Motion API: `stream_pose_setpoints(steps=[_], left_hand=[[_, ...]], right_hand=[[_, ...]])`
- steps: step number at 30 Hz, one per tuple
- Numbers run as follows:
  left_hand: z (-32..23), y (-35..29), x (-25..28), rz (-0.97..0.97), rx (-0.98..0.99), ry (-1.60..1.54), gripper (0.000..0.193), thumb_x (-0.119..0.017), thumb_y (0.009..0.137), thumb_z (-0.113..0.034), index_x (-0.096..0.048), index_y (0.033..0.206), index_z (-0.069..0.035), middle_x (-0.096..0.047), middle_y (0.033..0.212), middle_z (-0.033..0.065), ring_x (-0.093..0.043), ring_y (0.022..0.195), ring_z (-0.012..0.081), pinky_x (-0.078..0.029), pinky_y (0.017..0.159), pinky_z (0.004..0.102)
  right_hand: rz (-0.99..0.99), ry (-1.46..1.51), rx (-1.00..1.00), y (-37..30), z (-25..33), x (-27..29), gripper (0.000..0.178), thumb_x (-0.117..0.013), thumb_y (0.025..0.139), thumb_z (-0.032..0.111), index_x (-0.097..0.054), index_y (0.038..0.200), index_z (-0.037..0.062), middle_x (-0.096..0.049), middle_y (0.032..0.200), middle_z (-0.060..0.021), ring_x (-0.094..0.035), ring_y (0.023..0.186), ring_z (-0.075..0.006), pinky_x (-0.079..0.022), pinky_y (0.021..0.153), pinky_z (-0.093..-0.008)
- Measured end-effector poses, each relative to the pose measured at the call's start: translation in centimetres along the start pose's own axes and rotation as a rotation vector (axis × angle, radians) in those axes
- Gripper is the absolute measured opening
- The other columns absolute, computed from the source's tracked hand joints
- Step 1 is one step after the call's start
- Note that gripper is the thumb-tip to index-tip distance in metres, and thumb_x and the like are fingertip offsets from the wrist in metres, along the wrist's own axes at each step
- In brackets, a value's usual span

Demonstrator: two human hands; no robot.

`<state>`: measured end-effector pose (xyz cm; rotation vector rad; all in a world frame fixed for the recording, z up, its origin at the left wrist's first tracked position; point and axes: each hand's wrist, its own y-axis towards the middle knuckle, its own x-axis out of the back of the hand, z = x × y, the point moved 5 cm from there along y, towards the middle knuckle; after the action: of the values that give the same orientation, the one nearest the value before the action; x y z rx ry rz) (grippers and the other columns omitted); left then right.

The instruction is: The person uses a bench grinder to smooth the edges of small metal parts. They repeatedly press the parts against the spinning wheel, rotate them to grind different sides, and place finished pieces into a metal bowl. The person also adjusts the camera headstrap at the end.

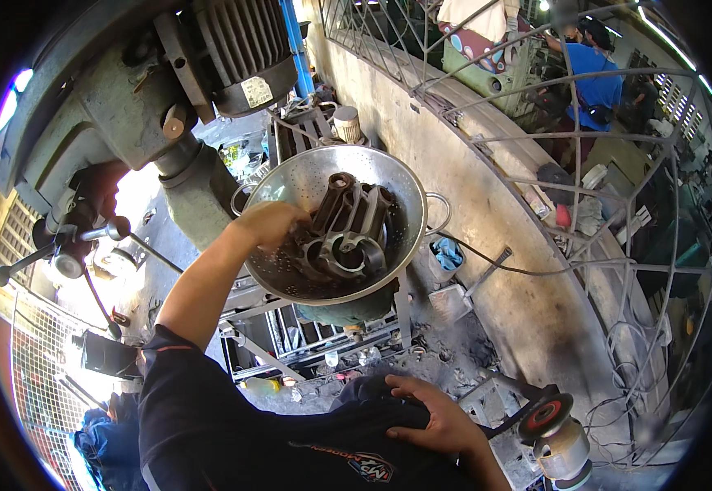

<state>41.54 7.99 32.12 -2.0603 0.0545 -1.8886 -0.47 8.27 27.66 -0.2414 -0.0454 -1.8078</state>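
A metal colander (405, 176) with two loop handles holds several dark, oily connecting rods (354, 233). Their big ends face me, and they lie bunched toward the colander's right half. My left hand (274, 225) reaches in over the colander's left side, its fingers curled down beside the rods. Shadow and blur hide the fingertips and whatever they grip. My right hand (431, 416) is low in front of my dark shirt, thumb and fingers apart, holding nothing.
A big drilling machine (119, 114) with a spoked handle stands at left. Under the colander is a metal frame (405, 315). A stained wall (487, 213) topped by metal grating runs along the right. A bench grinder (556, 434) stands lower right. Beyond the grating, a person in blue (597, 86) works.
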Motion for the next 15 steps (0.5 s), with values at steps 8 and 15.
stream_pose_setpoints(steps=[8,15], left_hand=[[-0.3,-2.6,2.5,-0.257,-0.018,-0.069,0.039,-0.074,0.080,-0.013,-0.061,0.116,-0.008,-0.067,0.109,0.0144,-0.064,0.101,0.0341,-0.051,0.086,0.0410],[-7.2,-10.6,3.8,-1.103,-0.154,-0.917,0.050,-0.072,0.087,-0.015,-0.052,0.130,0.000,-0.065,0.106,0.0132,-0.065,0.093,0.0253,-0.054,0.087,0.0386]], right_hand=[[-0.012,0.039,0.049,-0.7,-1.0,-0.8,0.077,-0.080,0.082,0.031,-0.044,0.145,0.0034,-0.050,0.143,-0.0160,-0.057,0.119,-0.0270,-0.043,0.105,-0.0383],[-0.068,0.278,-0.038,-0.1,-3.3,-1.5,0.088,-0.079,0.083,0.036,-0.034,0.148,-0.0016,-0.052,0.139,-0.0196,-0.057,0.122,-0.0297,-0.044,0.106,-0.0394]])
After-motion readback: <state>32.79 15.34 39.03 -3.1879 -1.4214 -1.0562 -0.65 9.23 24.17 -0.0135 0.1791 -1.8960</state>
